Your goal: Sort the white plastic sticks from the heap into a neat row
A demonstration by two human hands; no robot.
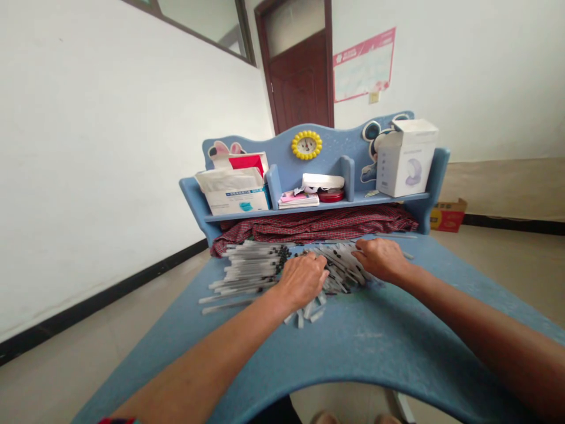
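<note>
On the blue desk (371,341) lies a wide heap of slim, whitish, translucent pens (247,268), many with black ends. At the left they lie roughly side by side; to the right, a looser bunch of pens (342,268) slants across the desk. My left hand (304,275) is over the middle of the heap with its fingers curled together; what they hold is hidden. At the right end of the heap, my right hand (382,258) has thumb and fingers pinched, and I cannot make out what is between them. Several short clear pieces (306,312) lie just in front of my left hand.
Behind the pens a red checked cloth (318,224) is bunched under the blue shelf (247,217). The shelf carries a mask box (238,197), booklets (299,201), a round red tin (331,195) and a tall white box (408,159). The desk's front edge curves inward.
</note>
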